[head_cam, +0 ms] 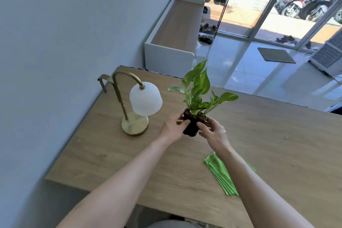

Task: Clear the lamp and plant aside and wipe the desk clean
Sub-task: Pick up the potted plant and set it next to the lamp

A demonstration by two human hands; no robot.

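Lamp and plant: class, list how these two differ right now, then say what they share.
The lamp stands untouched near the wall; the plant is gripped at its pot by the left hand and right hand. The lamp is brass with a white shade; the plant is green in a black pot. Both are over the desk.

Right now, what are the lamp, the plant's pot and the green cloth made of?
The lamp looks like brass-coloured metal, shiny on its round base, with a frosted white shade, glass or plastic. The pot, held by the left hand and right hand, looks like thin black plastic. The green cloth looks like soft microfibre, folded in layers.
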